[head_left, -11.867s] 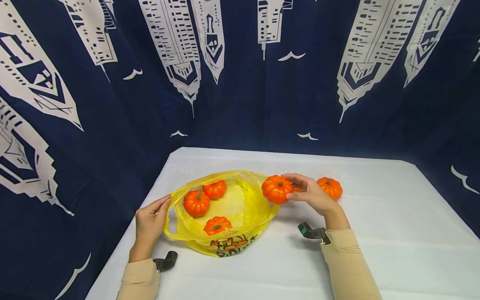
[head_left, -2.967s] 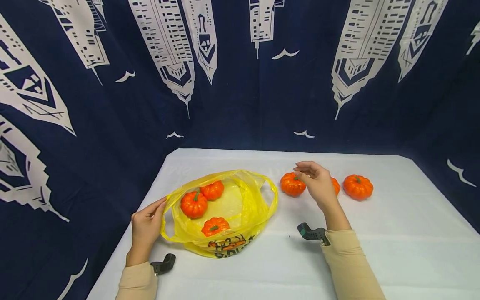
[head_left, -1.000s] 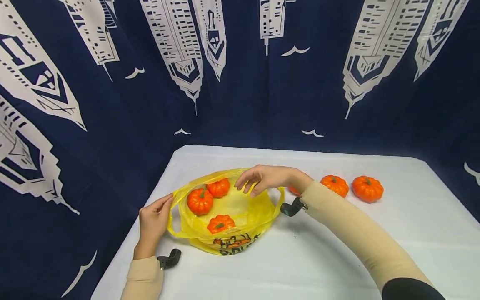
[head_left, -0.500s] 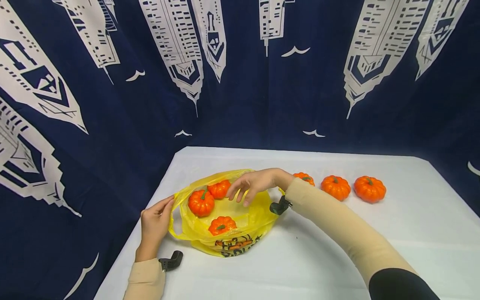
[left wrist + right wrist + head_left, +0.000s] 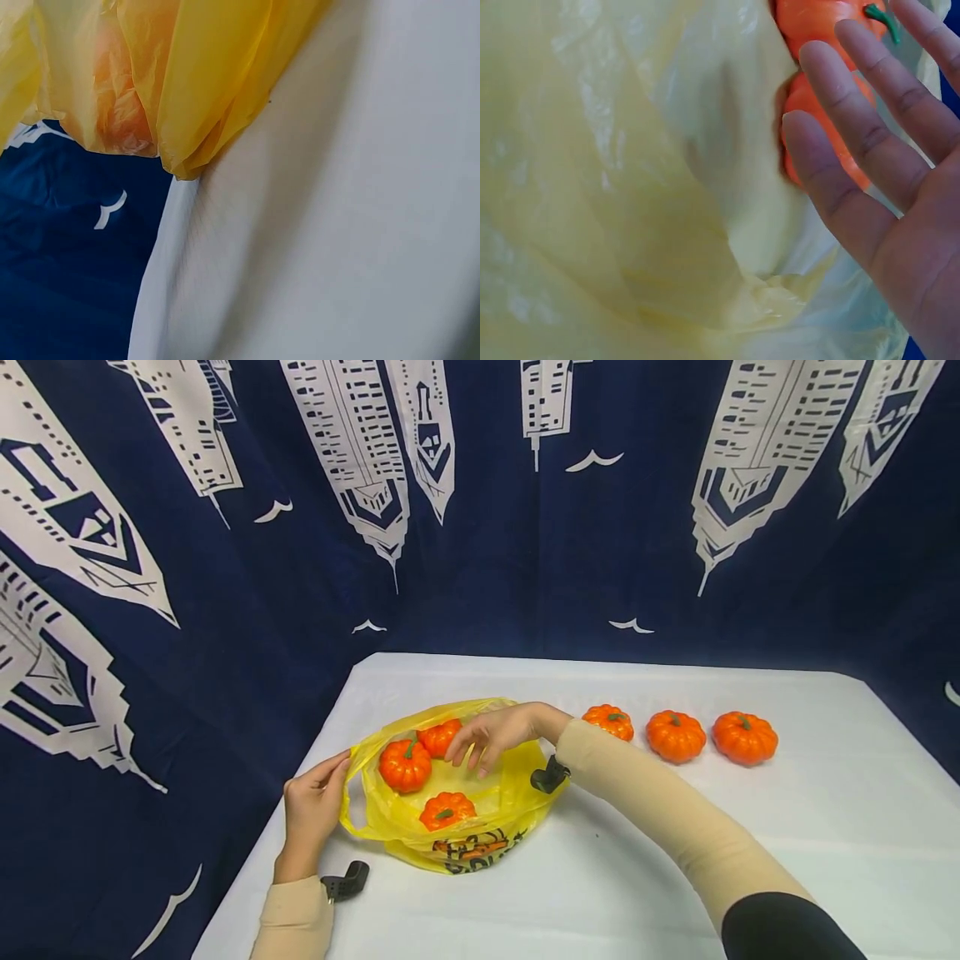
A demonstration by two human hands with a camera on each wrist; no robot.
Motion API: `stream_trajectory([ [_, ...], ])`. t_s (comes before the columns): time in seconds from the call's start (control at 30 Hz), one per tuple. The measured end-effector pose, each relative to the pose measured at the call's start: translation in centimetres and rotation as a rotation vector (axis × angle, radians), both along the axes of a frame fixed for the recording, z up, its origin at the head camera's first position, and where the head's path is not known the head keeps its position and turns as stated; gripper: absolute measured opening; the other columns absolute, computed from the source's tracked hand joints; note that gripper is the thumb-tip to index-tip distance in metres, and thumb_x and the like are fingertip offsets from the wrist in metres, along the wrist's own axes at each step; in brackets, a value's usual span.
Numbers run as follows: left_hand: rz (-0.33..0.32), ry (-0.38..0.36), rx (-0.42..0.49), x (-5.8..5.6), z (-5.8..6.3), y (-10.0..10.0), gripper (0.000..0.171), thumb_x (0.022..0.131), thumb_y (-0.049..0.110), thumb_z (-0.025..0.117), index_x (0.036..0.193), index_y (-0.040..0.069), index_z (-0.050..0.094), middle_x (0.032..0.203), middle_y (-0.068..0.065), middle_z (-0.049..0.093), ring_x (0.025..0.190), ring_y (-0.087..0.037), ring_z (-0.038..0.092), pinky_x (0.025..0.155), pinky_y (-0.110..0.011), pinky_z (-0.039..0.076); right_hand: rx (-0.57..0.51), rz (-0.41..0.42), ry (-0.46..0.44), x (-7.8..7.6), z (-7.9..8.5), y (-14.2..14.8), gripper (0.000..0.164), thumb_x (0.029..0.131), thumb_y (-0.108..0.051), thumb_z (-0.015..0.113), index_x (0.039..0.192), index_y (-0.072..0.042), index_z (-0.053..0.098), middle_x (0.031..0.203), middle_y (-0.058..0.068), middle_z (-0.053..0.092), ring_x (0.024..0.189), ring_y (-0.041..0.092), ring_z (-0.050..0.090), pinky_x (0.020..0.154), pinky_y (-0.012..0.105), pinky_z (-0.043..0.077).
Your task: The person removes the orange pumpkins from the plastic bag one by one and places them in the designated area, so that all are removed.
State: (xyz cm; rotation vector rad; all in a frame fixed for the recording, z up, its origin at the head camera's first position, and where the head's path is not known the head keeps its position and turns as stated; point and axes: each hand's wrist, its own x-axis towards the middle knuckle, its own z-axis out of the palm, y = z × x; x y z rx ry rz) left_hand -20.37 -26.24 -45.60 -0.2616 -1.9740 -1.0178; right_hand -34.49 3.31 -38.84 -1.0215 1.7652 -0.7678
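Observation:
My left hand (image 5: 313, 797) pinches the left edge of a yellow plastic bag (image 5: 517, 785) near its handle, holding the mouth wide. Inside the bag sit three small orange pumpkins: a left one (image 5: 405, 766), a rear one (image 5: 438, 739) and a front one (image 5: 447, 811). Over the bag's mouth reaches my right hand (image 5: 498, 732), its fingers spread and holding nothing, overlapping the rear pumpkin in the head view. The right wrist view shows that hand (image 5: 900, 172) with loose fingers beside two pumpkins. In the left wrist view only the bag (image 5: 210, 67) and cloth show; the hand is hidden.
Three more pumpkins stand in a row right of the bag: a near-bag one (image 5: 609, 722), a middle one (image 5: 676, 737) and an outer one (image 5: 745, 738). A white cloth covers the table (image 5: 637, 885). Behind hangs a dark blue printed curtain (image 5: 480, 593).
Since about three seconds ago, my right hand has left the pumpkin nearest the bag and moved left over the bag's mouth, inching further toward the rear pumpkin. The left hand keeps its grip.

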Motion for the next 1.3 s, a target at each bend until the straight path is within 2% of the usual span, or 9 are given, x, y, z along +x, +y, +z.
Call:
stream_trajectory([
  [0.2,-0.002,-0.004,0.006,0.0,0.1,0.0,0.018,0.081,-0.012,0.075,0.097,-0.006,0.077,0.089,-0.023,0.076,0.09,0.019,0.059,0.074,-0.001,0.049,0.014,-0.003,-0.004,0.0,-0.6,-0.5,0.058,0.09,-0.002,0.07,0.144,-0.002,0.05,0.149,0.017,0.051,0.129,0.033,0.055,0.103,0.031,0.051],
  [0.37,0.011,-0.005,-0.011,-0.2,0.1,-0.1,0.018,0.08,-0.012,0.076,0.097,-0.006,0.078,0.09,-0.022,0.076,0.09,0.019,0.059,0.074,-0.001,0.048,0.03,0.008,0.034,0.2,-1.0,-1.1,0.055,0.089,-0.003,0.072,0.142,-0.007,0.054,0.144,0.012,0.056,0.124,0.026,0.057,0.103,0.03,0.05],
  [0.57,0.012,0.013,-0.024,-0.3,0.2,-0.1,0.019,0.079,-0.012,0.076,0.097,-0.005,0.078,0.089,-0.022,0.076,0.089,0.018,0.059,0.074,-0.001,0.048,0.028,0.019,0.055,0.5,-1.5,-1.8,0.057,0.088,-0.005,0.075,0.141,-0.007,0.055,0.142,0.011,0.058,0.121,0.023,0.057,0.103,0.028,0.048],
  [1.07,0.013,0.017,-0.035,-0.4,0.2,-0.1,0.019,0.079,-0.012,0.077,0.097,-0.005,0.078,0.089,-0.021,0.076,0.088,0.016,0.06,0.075,-0.001,0.048,0.073,0.08,0.015,1.3,-2.1,-2.7,0.057,0.088,-0.002,0.074,0.141,-0.012,0.056,0.138,0.005,0.06,0.114,0.015,0.061,0.102,0.028,0.05],
  [1.3,0.019,0.013,-0.026,-0.2,0.0,-0.2,0.019,0.079,-0.012,0.077,0.097,-0.005,0.078,0.089,-0.021,0.076,0.088,0.017,0.059,0.074,-0.001,0.048,0.077,0.127,0.01,1.4,-2.7,-3.0,0.059,0.087,-0.003,0.075,0.142,-0.015,0.055,0.131,0.0,0.058,0.114,0.014,0.057,0.101,0.025,0.049],
])
